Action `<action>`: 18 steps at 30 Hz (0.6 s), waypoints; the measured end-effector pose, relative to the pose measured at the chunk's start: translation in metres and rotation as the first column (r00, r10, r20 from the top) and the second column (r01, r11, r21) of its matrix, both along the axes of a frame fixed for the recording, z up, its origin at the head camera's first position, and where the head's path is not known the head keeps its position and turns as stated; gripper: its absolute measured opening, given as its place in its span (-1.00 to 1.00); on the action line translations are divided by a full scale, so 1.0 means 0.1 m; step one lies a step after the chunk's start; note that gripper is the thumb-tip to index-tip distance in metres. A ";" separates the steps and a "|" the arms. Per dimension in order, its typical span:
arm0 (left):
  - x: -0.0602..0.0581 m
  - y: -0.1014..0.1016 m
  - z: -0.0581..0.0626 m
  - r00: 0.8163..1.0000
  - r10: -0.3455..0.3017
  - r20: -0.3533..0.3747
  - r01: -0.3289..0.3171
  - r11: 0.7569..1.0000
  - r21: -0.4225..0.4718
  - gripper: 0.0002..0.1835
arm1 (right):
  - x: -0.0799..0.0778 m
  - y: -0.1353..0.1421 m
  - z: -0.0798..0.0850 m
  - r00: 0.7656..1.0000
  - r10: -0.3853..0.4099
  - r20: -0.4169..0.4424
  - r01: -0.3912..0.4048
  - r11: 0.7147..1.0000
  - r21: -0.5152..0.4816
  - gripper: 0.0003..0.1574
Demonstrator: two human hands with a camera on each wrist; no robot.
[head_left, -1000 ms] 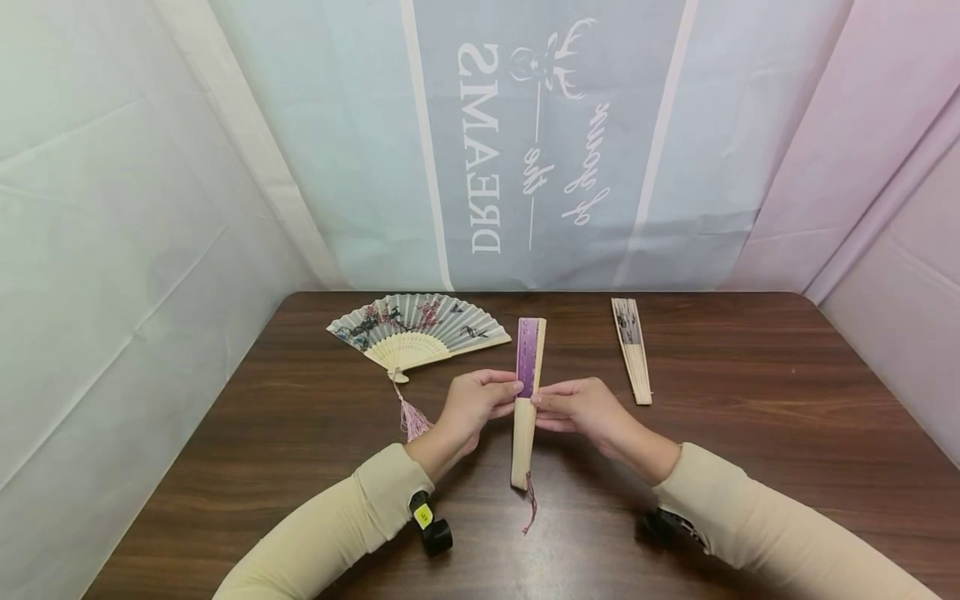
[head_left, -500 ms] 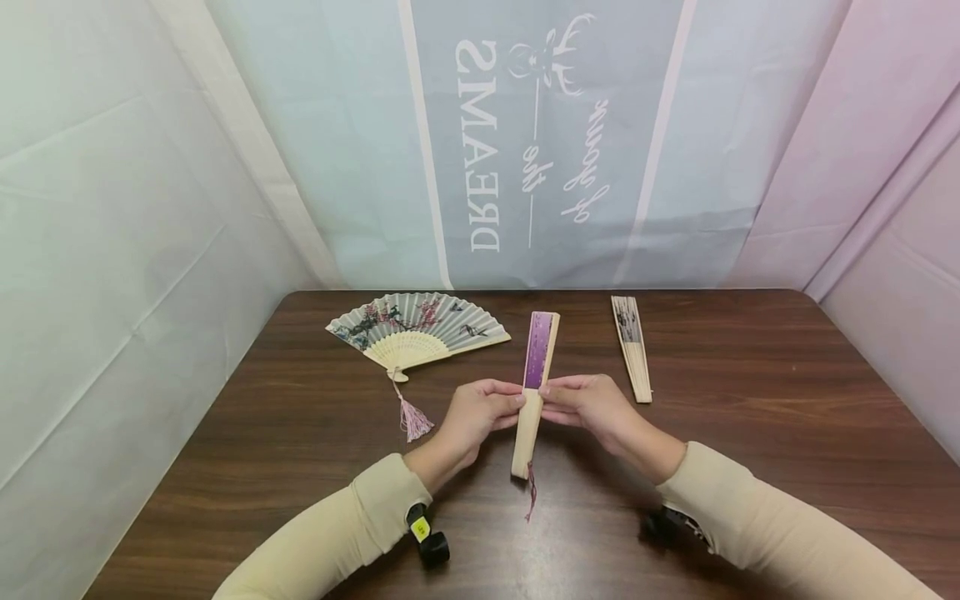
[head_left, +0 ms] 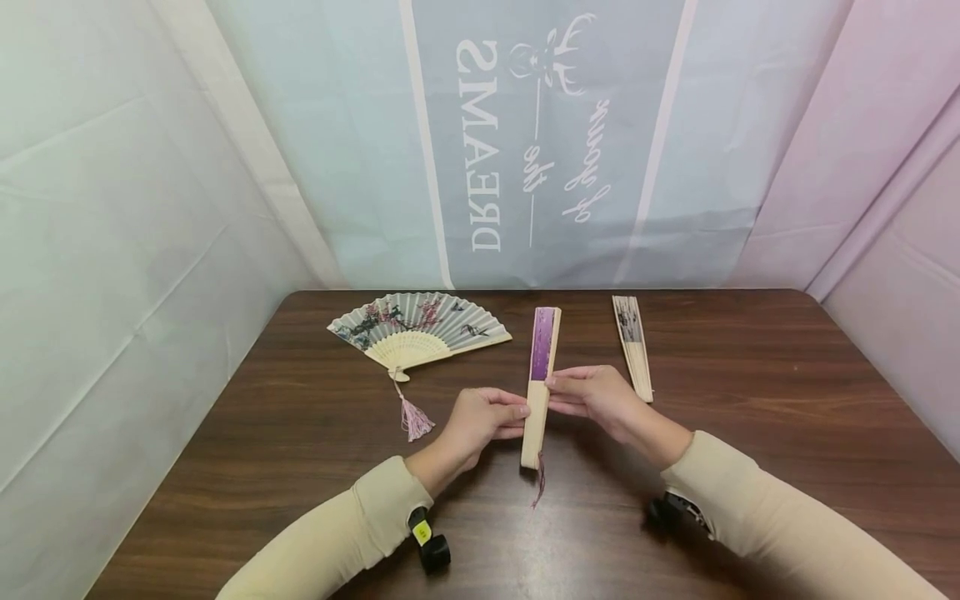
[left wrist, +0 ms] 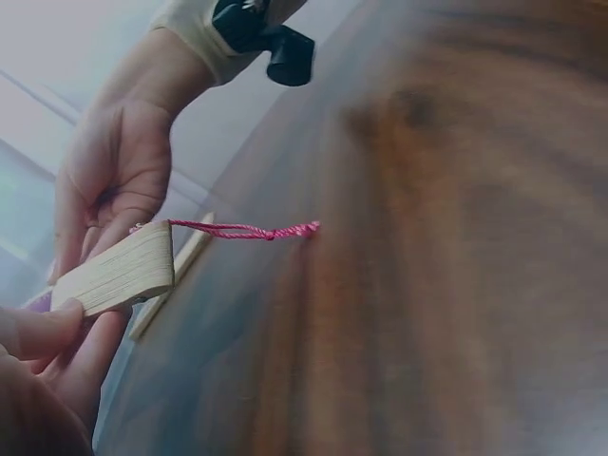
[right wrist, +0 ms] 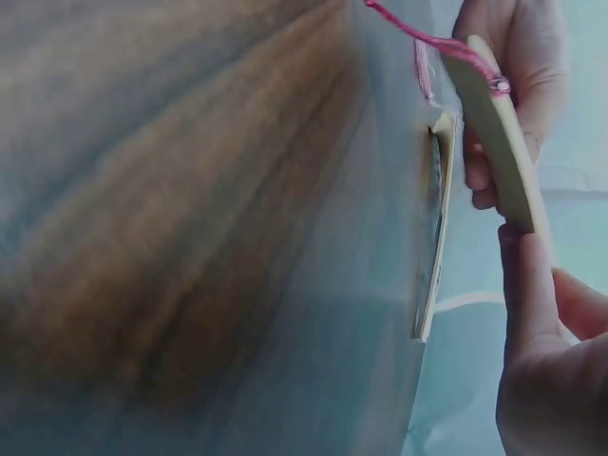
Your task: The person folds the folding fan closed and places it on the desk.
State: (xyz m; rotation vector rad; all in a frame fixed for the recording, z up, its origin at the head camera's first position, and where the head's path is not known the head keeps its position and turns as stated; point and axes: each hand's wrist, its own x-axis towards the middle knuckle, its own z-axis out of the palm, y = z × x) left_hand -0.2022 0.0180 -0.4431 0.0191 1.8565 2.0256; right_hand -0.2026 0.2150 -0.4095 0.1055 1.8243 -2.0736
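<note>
A folded hand fan (head_left: 537, 400) with purple cloth and pale wooden ribs is held up over the table between both hands. My left hand (head_left: 487, 421) pinches its wooden part from the left, below the cloth. Higher up, my right hand (head_left: 596, 396) pinches the right edge where cloth meets wood. The fan leans slightly to the right at its top. A pink cord (left wrist: 242, 230) hangs from its pivot end, knotted near the tip in the left wrist view.
An opened fan (head_left: 420, 329) with a blossom print lies at the back left of the brown table (head_left: 750, 400). Its pink tassel (head_left: 414, 419) trails toward the front. Behind my right hand lies another folded fan (head_left: 633, 350) with dark print. A cloth backdrop (head_left: 375, 167) rises behind.
The purple fan has shifted a little right and its top has tipped right. My left hand has slid down toward the pivot end, while my right hand sits slightly higher now.
</note>
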 end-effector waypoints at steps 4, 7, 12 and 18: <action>-0.10 0.05 0.03 1.000 0.028 -0.007 -0.028 1.000 -0.008 -0.78 | -0.10 0.01 -0.02 0.999 -0.015 -0.044 0.018 0.998 0.058 -0.49; -0.19 0.11 0.03 0.999 0.055 0.003 -0.055 0.998 -0.014 -0.78 | -0.18 0.01 -0.04 0.997 -0.013 -0.082 0.025 0.988 0.151 -0.49; -0.31 0.19 0.01 0.996 0.091 0.016 -0.091 0.995 -0.040 -0.80 | -0.27 0.01 -0.09 0.993 0.004 -0.115 0.031 0.954 0.297 -0.49; -0.46 0.27 -0.01 0.992 0.125 0.014 -0.124 0.991 -0.046 -0.81 | -0.35 -0.01 -0.09 0.990 -0.002 -0.139 0.057 0.920 0.388 -0.50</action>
